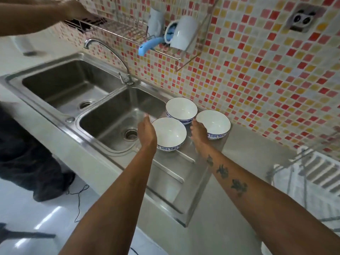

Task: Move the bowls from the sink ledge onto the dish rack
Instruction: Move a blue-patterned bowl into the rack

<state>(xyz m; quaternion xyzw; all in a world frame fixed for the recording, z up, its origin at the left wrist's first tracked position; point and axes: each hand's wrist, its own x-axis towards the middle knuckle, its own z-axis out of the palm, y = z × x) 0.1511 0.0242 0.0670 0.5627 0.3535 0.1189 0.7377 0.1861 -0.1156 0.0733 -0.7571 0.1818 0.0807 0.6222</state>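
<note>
Three white bowls with blue patterned bases stand on the steel sink ledge (171, 173): a near bowl (170, 133), a far bowl (181, 109) and a right bowl (215, 122). My left hand (147, 131) is at the near bowl's left side, fingers apart, holding nothing. My right hand (199, 134) sits between the near bowl and the right bowl, fingers apart, touching or almost touching the right bowl's rim. A wire dish rack (117, 29) hangs on the tiled wall above the sink.
A double steel sink (73, 89) with a curved tap (108, 52) lies left of the bowls. A white holder (184, 32) and a blue-handled tool (149, 45) hang at the rack's right end. Another person's arm (42, 15) reaches to the rack's left end. Another rack (312, 168) stands at right.
</note>
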